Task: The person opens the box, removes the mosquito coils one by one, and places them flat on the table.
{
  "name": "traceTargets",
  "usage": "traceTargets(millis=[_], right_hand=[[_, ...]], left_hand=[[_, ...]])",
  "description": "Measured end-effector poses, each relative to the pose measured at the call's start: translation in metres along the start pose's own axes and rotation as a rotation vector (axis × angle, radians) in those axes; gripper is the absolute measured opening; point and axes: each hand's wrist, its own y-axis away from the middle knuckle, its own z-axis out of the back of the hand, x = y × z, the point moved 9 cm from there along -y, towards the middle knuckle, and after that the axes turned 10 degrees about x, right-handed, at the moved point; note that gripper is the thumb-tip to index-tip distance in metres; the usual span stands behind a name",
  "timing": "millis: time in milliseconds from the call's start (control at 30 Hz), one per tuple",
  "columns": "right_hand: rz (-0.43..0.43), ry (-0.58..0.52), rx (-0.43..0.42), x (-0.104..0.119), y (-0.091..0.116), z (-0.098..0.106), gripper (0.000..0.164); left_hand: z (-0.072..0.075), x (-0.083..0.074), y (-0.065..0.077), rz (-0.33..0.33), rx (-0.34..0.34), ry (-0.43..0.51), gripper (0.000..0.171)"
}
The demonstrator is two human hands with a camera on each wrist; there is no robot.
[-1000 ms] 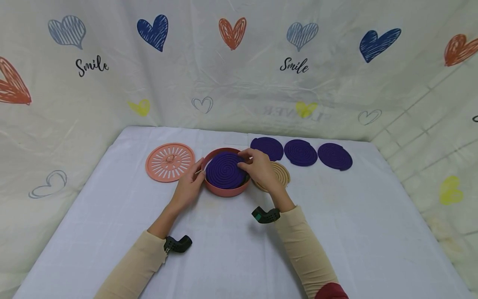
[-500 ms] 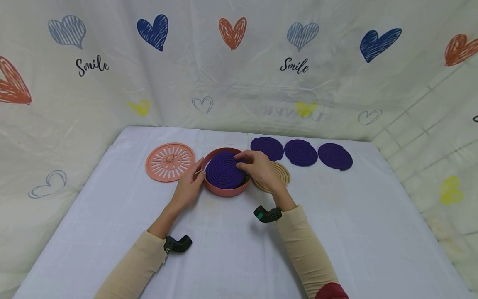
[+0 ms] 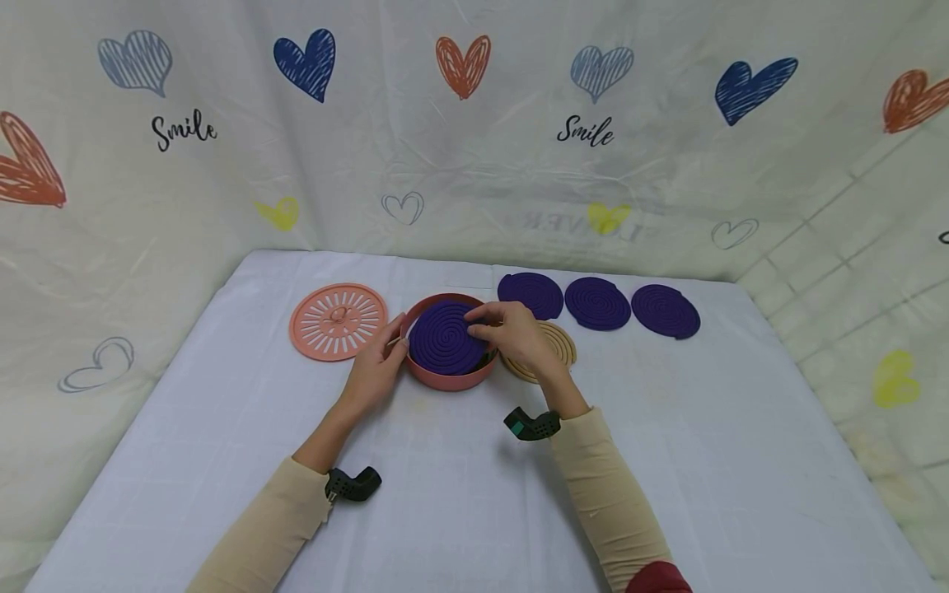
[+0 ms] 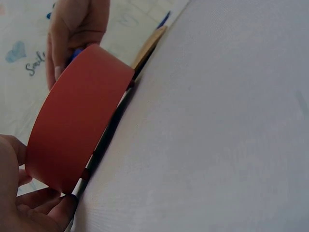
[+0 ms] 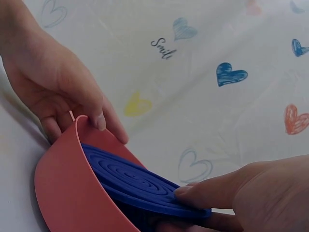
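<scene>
In the head view a round salmon-pink mosquito coil holder [image 3: 450, 382] stands mid-table. My left hand [image 3: 376, 366] grips its left wall, the thumb at the rim in the right wrist view. My right hand [image 3: 514, 333] pinches the right edge of a purple mosquito coil [image 3: 446, 338] between thumb and fingers. Seen from the right wrist, that coil [image 5: 140, 181] slants inside the holder [image 5: 72, 179], its far edge down within the wall and its pinched edge raised. From the left wrist, the holder's outer wall [image 4: 82, 116] hides most of the coil.
Left of the holder lies its slotted pink lid [image 3: 338, 346]. Beside my right hand is a tan coil [image 3: 559, 346], partly covered by that hand. Three more purple coils, including the rightmost coil [image 3: 666, 310], lie along the back right. A printed cloth [image 3: 474, 165] hangs behind the table.
My right hand has shifted slightly left and down, with its fingertips further in over the purple coil. The left hand and the holder have stayed in place.
</scene>
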Motion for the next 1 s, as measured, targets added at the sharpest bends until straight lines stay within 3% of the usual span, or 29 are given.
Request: traceTargets(millis=[433, 1000], right_hand=[[0.02, -0.065, 0.0, 0.0, -0.001, 0.0, 0.024], [-0.009, -0.144, -0.071, -0.006, -0.001, 0.011, 0.024]], left_hand=[[0.0, -0.001, 0.001, 0.008, 0.005, -0.004, 0.052], [0.0, -0.002, 0.002, -0.004, 0.008, -0.009, 0.053]])
